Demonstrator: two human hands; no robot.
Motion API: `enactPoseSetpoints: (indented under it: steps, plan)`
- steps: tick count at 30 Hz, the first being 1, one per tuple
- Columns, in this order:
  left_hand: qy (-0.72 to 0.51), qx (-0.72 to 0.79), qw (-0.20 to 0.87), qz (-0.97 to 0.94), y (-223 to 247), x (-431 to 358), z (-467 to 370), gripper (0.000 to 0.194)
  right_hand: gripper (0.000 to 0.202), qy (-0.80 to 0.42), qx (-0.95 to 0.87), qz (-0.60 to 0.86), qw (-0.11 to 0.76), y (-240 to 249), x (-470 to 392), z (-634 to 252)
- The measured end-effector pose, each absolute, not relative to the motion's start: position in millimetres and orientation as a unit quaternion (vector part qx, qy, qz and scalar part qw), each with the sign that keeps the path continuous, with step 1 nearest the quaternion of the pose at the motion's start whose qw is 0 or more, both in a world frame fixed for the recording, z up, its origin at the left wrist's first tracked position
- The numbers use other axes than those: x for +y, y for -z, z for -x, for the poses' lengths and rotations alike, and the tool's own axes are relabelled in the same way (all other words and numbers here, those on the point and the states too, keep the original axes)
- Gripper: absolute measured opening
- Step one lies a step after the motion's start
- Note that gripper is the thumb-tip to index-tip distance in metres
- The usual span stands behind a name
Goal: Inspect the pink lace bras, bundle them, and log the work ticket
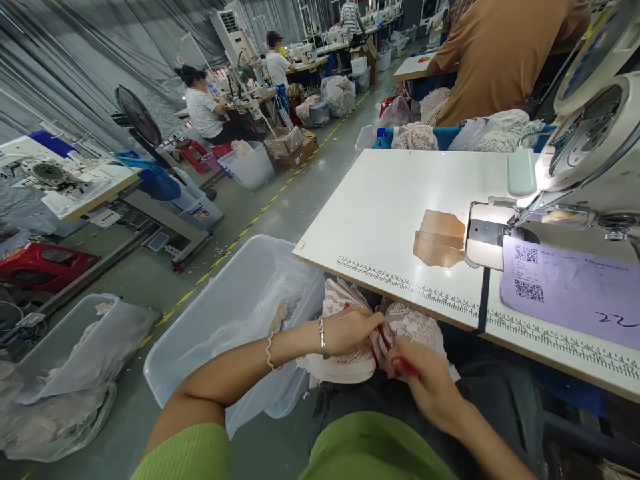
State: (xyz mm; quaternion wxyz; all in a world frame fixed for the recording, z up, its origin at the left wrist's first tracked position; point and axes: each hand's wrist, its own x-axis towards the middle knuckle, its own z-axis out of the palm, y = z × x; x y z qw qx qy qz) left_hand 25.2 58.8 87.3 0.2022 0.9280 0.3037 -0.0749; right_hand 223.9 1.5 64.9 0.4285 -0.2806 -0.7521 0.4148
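Observation:
Pale pink lace bras (415,327) lie bundled on my lap, under the table's front edge. A narrow red strip (384,339) runs across the middle of the bundle, between the cups. My left hand (347,330), with bracelets at the wrist, is closed over the left part of the bundle, its fingertips pinching at the upper end of the red strip. My right hand (425,377) is closed at the lower right of the bundle, around something red (406,367) that is blurred and partly covered by the fingers.
A white sewing table (380,207) with a printed ruler stands before me. On it are a sewing machine (595,147), a purple paper (570,287) and brown tape (440,239). A clear plastic tub (200,320) stands at left. Co-workers sit further off.

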Motion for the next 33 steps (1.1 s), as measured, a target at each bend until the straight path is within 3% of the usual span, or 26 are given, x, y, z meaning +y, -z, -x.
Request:
enactPoseSetpoints:
  steps: [1, 4, 6, 9, 12, 15, 17, 23, 26, 29, 33]
  plan:
    - [0.071, 0.269, 0.190, -0.941, -84, 61, -26, 0.025, 0.028, -0.394, -0.772, 0.247, 0.433, -66, -5, -222]
    - [0.081, 0.201, 0.127, -0.968, -79, 68, -29, 0.005, 0.025, -0.361, -0.788, 0.198, 0.458, -73, -19, -223]
    - [0.083, 0.211, 0.094, -0.969, -81, 74, -31, 0.006, 0.025, -0.368, -0.763, 0.210, 0.488, -79, -26, -230]
    - [0.085, 0.232, 0.169, -0.954, -87, 88, -30, 0.010, 0.024, -0.357, -0.744, 0.229, 0.516, -86, -31, -241]
    - [0.089, 0.228, 0.292, -0.925, -90, 104, -27, 0.014, 0.025, -0.266, -0.822, 0.215, 0.456, -85, -35, -239]
    - [0.082, 0.211, 0.317, -0.921, -88, 111, -26, 0.010, 0.028, -0.184, -0.908, 0.178, 0.332, -73, -37, -224]
    - [0.053, 0.220, 0.263, -0.938, -83, 107, -26, 0.012, 0.027, -0.186, -0.919, 0.190, 0.292, -61, -34, -215]
    - [-0.143, 0.163, -0.088, -0.972, -60, 78, -19, 0.025, 0.023, -0.304, -0.739, 0.465, 0.381, -37, 0, -211]
    - [-0.216, 0.124, -0.176, -0.952, -53, 72, -12, 0.026, 0.025, -0.372, -0.707, 0.482, 0.360, -37, 16, -209]
    - [-0.203, 0.134, -0.136, -0.960, -52, 72, -6, 0.026, 0.022, -0.363, -0.708, 0.479, 0.370, -40, 19, -206]
    - [-0.164, 0.224, 0.020, -0.960, -59, 80, -3, 0.023, 0.029, -0.339, -0.701, 0.491, 0.390, -46, 6, -208]
